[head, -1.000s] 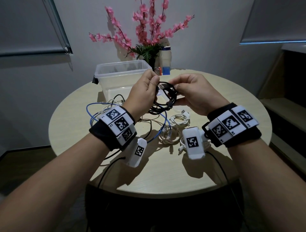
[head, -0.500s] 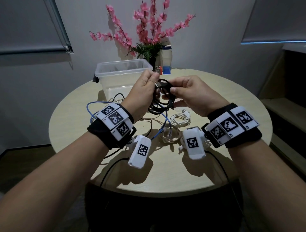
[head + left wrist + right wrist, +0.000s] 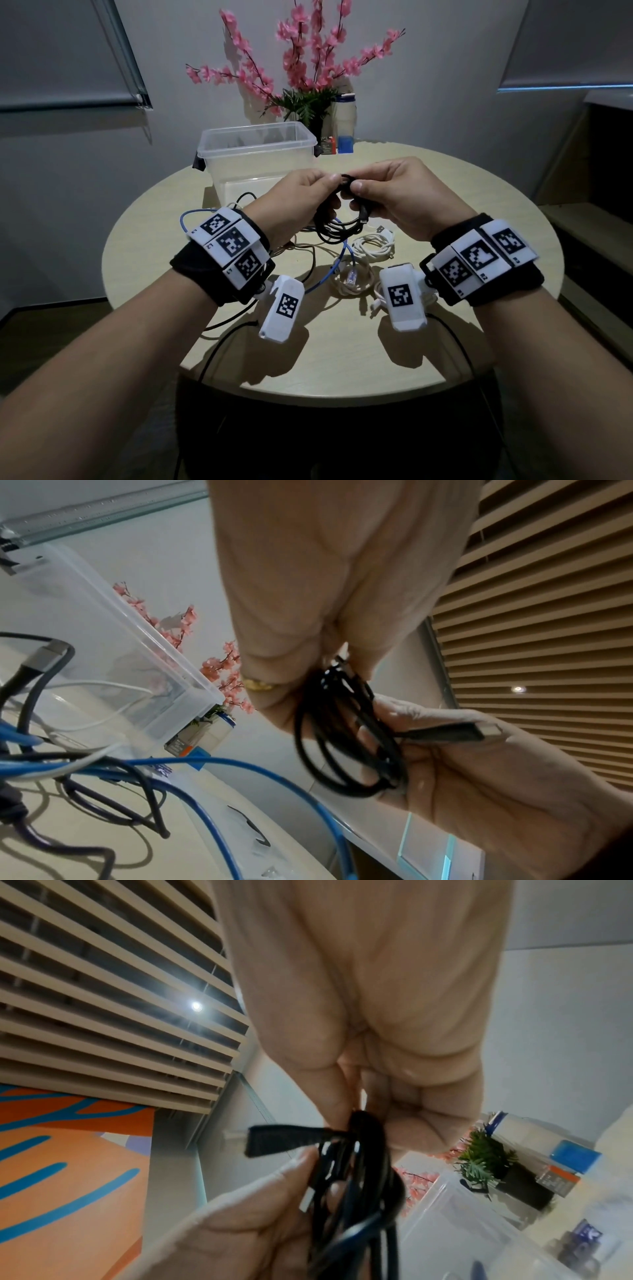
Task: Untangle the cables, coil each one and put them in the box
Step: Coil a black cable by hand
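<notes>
Since a second ago: black cable coil (image 3: 337,219) turned flatter between both hands, hands drawn closer together above the round table (image 3: 342,359).

Left hand (image 3: 296,202): fingers curled, pinching top of coil; ring visible in left wrist view.
Right hand (image 3: 404,198): thumb and fingers pinching same coil, one connector end (image 3: 445,733) sticking out across its palm.
Coil: held in air, in front of clear plastic box (image 3: 257,154), not inside.
On table beneath hands: blue cable (image 3: 329,274), white cables (image 3: 373,245), loose black cable (image 3: 246,198), tangled.
Behind box: pink flower arrangement (image 3: 301,65), white bottle (image 3: 344,120).
</notes>
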The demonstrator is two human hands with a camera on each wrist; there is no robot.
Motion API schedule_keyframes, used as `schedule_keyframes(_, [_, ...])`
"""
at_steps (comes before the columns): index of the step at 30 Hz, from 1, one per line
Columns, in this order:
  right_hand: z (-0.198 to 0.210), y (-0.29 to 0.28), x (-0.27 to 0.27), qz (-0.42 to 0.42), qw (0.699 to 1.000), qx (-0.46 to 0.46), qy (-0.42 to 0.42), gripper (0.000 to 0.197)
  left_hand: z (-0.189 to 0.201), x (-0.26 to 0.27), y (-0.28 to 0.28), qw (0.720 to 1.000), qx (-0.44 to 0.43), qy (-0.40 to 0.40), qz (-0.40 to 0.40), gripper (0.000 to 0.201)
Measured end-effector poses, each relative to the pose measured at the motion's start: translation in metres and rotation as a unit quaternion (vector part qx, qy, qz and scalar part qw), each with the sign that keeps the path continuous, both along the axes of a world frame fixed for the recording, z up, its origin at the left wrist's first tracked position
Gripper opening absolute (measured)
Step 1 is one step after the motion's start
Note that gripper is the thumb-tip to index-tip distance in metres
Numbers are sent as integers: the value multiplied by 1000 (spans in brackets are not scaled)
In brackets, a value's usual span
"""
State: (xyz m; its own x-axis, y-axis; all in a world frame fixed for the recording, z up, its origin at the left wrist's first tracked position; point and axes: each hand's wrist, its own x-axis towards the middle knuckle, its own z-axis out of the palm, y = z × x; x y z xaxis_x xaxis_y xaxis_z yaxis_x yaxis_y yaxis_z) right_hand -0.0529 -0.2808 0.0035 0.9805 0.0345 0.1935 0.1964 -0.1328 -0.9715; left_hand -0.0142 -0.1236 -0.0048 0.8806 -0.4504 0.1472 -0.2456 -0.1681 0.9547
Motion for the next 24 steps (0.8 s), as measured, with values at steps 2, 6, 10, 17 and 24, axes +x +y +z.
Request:
schedule_keyframes(2, [-1,-1,-1,16,1000,4,8,23,-1,0,-1,1000,12,-3,8,24])
schedule_keyframes(6, [0,1,-3,30,998,-49,37,30,1,-3,-6,1000,-6,-4,28,26])
schedule_keyframes(10, [3,3,-5,24,993,-97,68,27,1,-6,-10,999,-9,-6,34,27])
schedule_keyframes(17, [5,0,-5,-47,990,-114,72,16,-1,-3,-8,998,-42,4,53,24])
schedule_keyframes(24, [6,0,-4,-22,993,-96,63,15,5,-8,-9,992,-110,46,31,18])
